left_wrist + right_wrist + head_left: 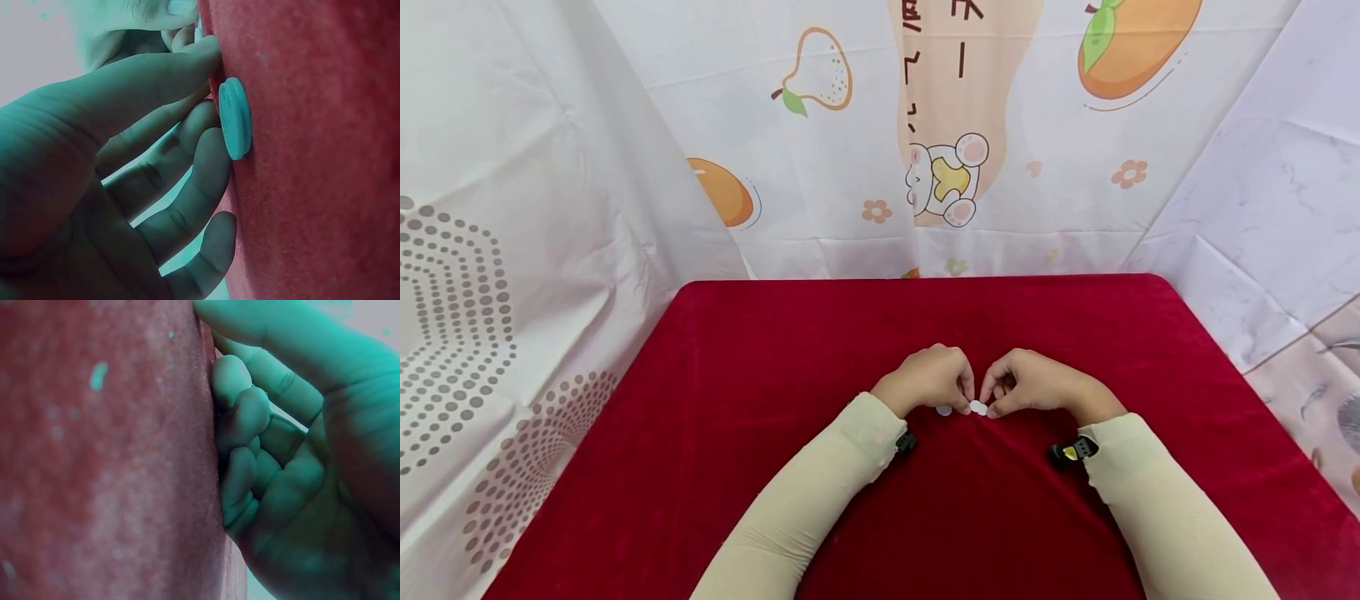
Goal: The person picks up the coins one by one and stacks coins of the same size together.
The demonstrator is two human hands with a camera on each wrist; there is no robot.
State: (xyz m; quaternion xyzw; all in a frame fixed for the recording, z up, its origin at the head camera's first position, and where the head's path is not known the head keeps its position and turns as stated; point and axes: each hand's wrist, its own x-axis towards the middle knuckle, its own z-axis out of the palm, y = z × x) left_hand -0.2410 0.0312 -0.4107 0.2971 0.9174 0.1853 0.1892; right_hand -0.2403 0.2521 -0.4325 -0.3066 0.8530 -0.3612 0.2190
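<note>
Two small white round pieces [979, 407] lie side by side, overlapping, between the fingertips of both hands, low over the red cloth. My left hand [934, 379] pinches their left side with thumb and index finger, its other fingers loosely bent. From the right, my right hand [1036, 382] pinches the other side between thumb and index finger, the remaining fingers curled in. A separate white disc [943, 410] rests on the cloth beneath my left hand; in the left wrist view this disc [235, 119] shows a grooved rim beside the fingers. The right wrist view hides the pinched pieces.
A red velvety cloth [760, 358] covers the table. Behind it hangs a white curtain [827, 167] printed with fruit and a cartoon animal, with more pale sheets at both sides. Dark straps with small devices [1072, 452] sit at the wrists.
</note>
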